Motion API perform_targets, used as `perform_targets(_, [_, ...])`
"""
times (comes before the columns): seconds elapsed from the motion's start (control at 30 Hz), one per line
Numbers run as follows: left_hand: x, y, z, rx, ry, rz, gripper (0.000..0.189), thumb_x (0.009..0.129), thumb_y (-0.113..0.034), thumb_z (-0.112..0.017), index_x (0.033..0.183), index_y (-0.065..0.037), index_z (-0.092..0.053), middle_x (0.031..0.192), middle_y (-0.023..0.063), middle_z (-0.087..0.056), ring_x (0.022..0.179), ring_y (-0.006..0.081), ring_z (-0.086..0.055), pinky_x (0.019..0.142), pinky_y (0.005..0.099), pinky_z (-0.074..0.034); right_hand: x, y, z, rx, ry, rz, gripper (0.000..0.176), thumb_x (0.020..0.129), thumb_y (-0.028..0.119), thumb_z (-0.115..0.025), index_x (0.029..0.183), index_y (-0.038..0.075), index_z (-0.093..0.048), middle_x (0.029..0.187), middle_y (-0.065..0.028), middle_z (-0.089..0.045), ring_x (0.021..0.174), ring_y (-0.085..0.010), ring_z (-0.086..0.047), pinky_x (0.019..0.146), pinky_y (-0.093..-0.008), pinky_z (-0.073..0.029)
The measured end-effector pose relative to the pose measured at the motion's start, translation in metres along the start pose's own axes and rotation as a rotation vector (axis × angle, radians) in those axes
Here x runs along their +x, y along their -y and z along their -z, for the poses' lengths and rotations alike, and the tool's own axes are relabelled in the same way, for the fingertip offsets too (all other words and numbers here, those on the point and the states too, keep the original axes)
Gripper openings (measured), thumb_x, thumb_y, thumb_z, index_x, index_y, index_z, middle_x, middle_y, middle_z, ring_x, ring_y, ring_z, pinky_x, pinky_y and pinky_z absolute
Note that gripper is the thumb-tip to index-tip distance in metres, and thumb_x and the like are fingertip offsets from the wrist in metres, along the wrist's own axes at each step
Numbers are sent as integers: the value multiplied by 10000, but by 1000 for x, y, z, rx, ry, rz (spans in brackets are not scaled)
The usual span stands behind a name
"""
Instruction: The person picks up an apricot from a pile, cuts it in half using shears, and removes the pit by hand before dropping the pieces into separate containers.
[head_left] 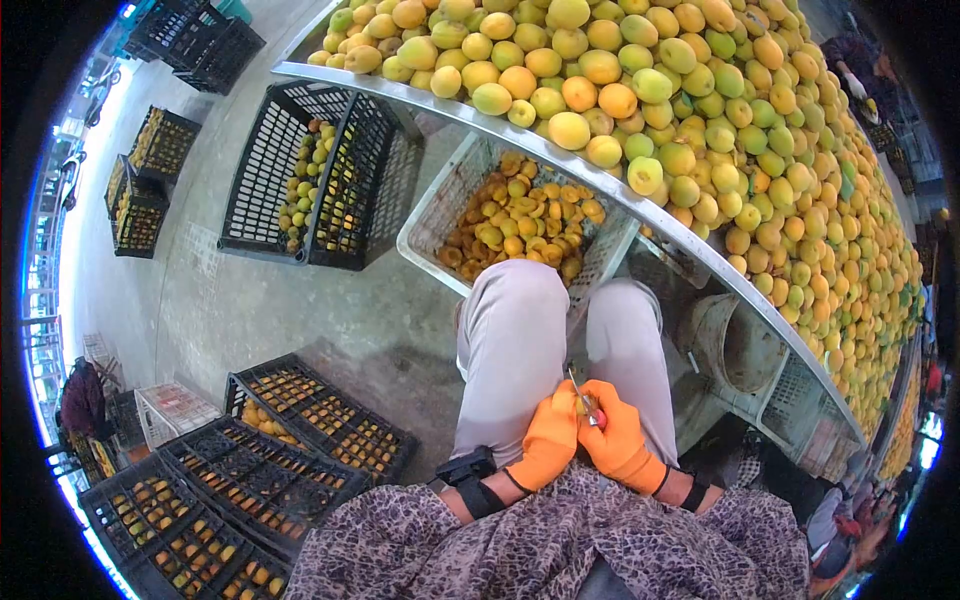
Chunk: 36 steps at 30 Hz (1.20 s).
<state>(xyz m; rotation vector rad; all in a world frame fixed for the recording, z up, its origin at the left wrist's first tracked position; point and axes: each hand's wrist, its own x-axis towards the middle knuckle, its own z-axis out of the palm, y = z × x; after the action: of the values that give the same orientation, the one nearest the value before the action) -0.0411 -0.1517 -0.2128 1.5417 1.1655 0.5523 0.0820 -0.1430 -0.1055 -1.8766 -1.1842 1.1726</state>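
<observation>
Both my hands wear orange gloves and meet over my lap, between my knees. My right hand [617, 440] is closed around a small knife [573, 380] with a metal blade and a red handle. My left hand [549, 440] is closed beside the blade. A little of a yellowish fruit [583, 407], apparently an apricot, shows between the hands; the fingers hide most of it. Just beyond my knees, a whitish plastic crate [425, 236] holds many opened apricot halves [515, 222].
A metal-edged table [480, 118] heaped with whole apricots [690, 110] curves across the front and right. A black crate [262, 170] with fruit stands front left. More black crates [265, 465] of apricots sit low at left. Under the table is a dirty bucket [745, 345].
</observation>
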Motion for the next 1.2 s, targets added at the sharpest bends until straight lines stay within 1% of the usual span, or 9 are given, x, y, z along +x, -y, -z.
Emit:
perform_targets(0.23, [4,-32,12,116,-14,82,439,903,-177,-515,1307,-24,-440,957,244,-570,829,415,-570,719,471,-468,-2,-3,-4,24,-62,-21,303,811,144,-615,1094,63,-542,699,-163,-566,613,-281,-607,585,-358,-479])
perform_targets(0.3, [5,-42,15,166,-20,64,434,903,-170,-514,1300,-9,-441,951,230,-575,831,405,-572,724,465,-471,-4,-2,-5,56,-71,-84,262,828,126,-558,1071,28,-541,690,-86,-540,631,-130,-518,585,-308,-442])
perform_targets(0.47, [9,-23,2,187,35,-5,431,896,-152,-531,1286,9,-446,937,186,-591,835,359,-583,716,423,-489,8,-7,-8,129,-125,-237,240,855,143,-541,1062,21,-536,733,-72,-566,675,-103,-513,602,-281,-436])
perform_targets(0.6, [21,-58,15,390,-362,-307,351,910,-234,-543,1171,0,-520,820,142,-605,655,266,-587,553,354,-477,15,-12,-7,613,-127,-185,190,895,153,-492,1038,42,-546,687,-44,-541,556,-93,-476,488,-248,-394])
perform_targets(0.67, [32,-94,54,-564,166,551,420,972,-407,-430,996,-13,-573,636,91,-555,445,196,-488,424,313,-394,13,23,27,770,-41,-337,247,945,242,-426,1049,56,-551,605,-31,-478,397,-95,-362,359,-247,-304])
perform_targets(0.73, [40,-110,76,-714,208,459,481,970,-468,-386,944,-24,-570,593,71,-509,422,176,-443,411,296,-355,4,30,50,1333,298,-356,298,967,313,-408,1041,67,-562,651,-26,-490,381,-94,-341,333,-228,-263])
perform_targets(0.97, [72,-138,125,-990,397,332,599,985,-558,-304,879,-37,-581,511,18,-449,388,133,-398,408,260,-321,-16,52,61,1440,334,-298,465,969,446,-372,1175,63,-537,680,-63,-501,379,-81,-282,359,-222,-258])
perform_targets(1.07, [105,-141,137,-203,38,-128,319,928,-303,-566,1118,-48,-582,819,68,-592,748,172,-585,655,279,-468,-22,56,67,1392,321,-226,445,971,451,-385,1145,80,-559,723,-74,-547,378,-68,-281,349,-212,-235])
perform_targets(1.2, [96,-193,164,157,317,-569,614,760,-165,-739,1317,-58,-503,1293,135,-481,1229,253,-449,1043,354,-351,-21,66,70,1329,359,-277,445,967,467,-378,1063,74,-564,736,-67,-556,360,-70,-279,336,-223,-213])
